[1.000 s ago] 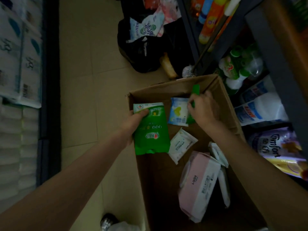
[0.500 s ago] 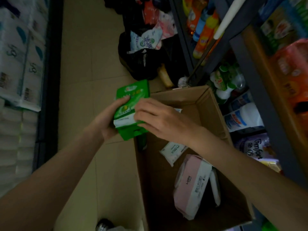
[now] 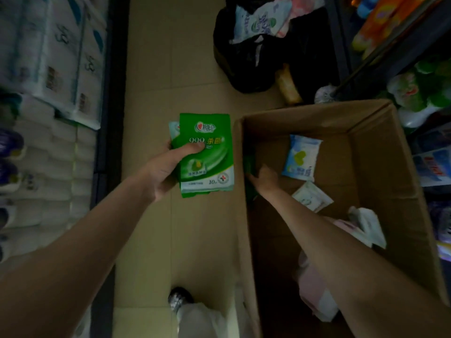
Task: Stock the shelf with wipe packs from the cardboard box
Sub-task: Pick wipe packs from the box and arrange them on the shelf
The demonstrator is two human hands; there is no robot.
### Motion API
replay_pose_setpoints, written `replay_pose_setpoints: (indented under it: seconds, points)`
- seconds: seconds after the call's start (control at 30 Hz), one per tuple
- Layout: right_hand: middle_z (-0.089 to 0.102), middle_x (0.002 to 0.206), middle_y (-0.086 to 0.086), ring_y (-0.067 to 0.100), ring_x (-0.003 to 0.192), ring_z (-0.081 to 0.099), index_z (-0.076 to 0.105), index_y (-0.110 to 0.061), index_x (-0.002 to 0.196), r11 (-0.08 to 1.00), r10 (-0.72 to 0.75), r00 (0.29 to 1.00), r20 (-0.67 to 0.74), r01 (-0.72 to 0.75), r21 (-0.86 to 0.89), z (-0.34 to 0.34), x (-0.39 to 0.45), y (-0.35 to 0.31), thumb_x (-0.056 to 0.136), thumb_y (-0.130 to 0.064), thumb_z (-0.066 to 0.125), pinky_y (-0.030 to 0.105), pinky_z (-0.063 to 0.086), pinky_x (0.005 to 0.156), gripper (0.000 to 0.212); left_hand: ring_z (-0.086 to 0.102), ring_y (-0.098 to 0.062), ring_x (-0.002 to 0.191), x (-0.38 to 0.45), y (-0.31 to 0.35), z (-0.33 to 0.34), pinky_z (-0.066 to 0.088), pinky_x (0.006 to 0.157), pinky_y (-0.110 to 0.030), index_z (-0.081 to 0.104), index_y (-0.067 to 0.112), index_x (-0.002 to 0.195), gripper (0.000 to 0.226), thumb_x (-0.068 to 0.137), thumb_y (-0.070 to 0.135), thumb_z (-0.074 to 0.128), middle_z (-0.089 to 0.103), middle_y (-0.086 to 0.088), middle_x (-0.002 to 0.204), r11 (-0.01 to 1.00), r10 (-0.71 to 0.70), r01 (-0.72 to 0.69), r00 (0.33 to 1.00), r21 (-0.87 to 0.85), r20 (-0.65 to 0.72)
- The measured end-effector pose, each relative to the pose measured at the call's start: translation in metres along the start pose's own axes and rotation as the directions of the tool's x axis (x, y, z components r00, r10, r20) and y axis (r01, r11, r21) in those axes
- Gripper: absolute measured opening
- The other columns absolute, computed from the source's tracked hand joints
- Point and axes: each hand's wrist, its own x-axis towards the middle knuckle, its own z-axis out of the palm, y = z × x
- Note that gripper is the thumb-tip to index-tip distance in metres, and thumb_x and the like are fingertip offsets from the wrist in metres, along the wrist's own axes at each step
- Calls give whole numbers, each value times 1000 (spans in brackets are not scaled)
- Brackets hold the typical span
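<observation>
Left hand (image 3: 163, 172): green packs (image 3: 207, 152) clamped, now left of box (image 3: 402, 181). Right hand (image 3: 264, 179): moved off packs into box; grip state unclear.

One head cam, wide-angle, looks steeply down; floor (image 3: 195, 69) and cardboard box (image 3: 402, 167) close below.

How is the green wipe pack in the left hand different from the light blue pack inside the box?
The green wipe pack is held in the left hand above the floor; the light blue pack lies untouched in the cardboard box. The green one looks larger and bears white lettering; the blue one shows a yellow-green heart. Both are flat soft packs.
</observation>
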Motion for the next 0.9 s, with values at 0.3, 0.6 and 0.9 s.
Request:
replay_pose_setpoints:
  seconds: [0.3, 0.6, 0.9]
  points:
    - [61, 107, 16, 28, 91, 60, 55, -1, 107, 983, 181, 961, -209, -182, 18, -28, -18, 14, 89, -30, 58, 33, 44, 70, 34, 72, -20, 85, -5, -21, -16, 60, 64, -31, 52, 12, 125, 70, 58, 18, 75, 71, -8, 106, 1000, -3, 4, 1000, 31, -24]
    - [60, 80, 3, 20, 78, 58, 56, -16, 82, 841, -524, 738, -425, 526, -125, -143, -143, -133, 76, -32, 64, 30, 44, 64, 18, 66, -24, 95, -51, 7, -15, 55, 82, -41, 50, 15, 123, 55, 74, 13, 74, 66, -8, 113, 975, 205, -216, 963, -43, -174]
    - [38, 133, 2, 16, 130, 33, 49, -42, 104, 604, -796, 605, 23, 789, 116, -100, -271, -284, 74, -45, 71, 33, 33, 107, 38, 65, -22, 94, -193, 80, -118, 57, 76, -34, 50, 9, 126, 41, 86, 3, 57, 66, -10, 110, 854, 494, -510, 856, -98, -153]
